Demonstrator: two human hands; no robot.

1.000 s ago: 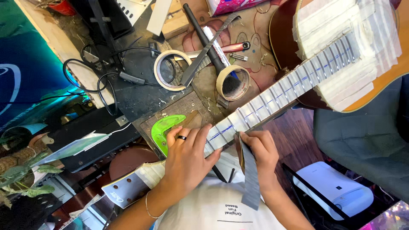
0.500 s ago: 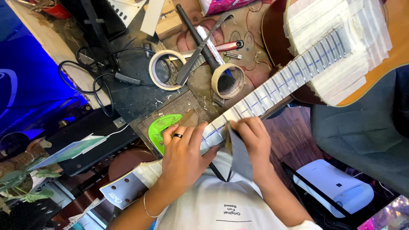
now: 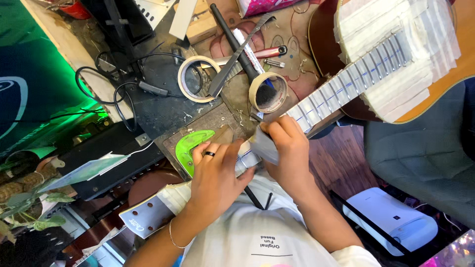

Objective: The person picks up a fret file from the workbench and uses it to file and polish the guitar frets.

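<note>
Two rolls of tape sit on the cluttered bench above my hands, and I will place everything against the guitar neck [image 3: 341,91], which runs slantwise from the headstock low on the left up to the taped guitar body [image 3: 396,64] at the top right. Furthest left of the neck, a black cable [image 3: 106,89] loops over the dark bench. Nearer in, a green curved template [image 3: 190,146] lies just beside the neck's lower stretch, on a brown mat. Above it, the larger tape roll [image 3: 198,79] rests well above the neck, with a long file [image 3: 237,57] leaning across it. My left hand [image 3: 215,180], with a dark ring on one finger, lies flat over the neck close to the headstock, fingers spread and pressing down, not clenched. The smaller tape roll [image 3: 269,91] lies just above the neck. My right hand [image 3: 289,151] covers the neck just past the left, its fingers pinched on a grey strip [image 3: 264,148] held against the frets. The neck's frets beyond it are masked in pale tape.
</note>
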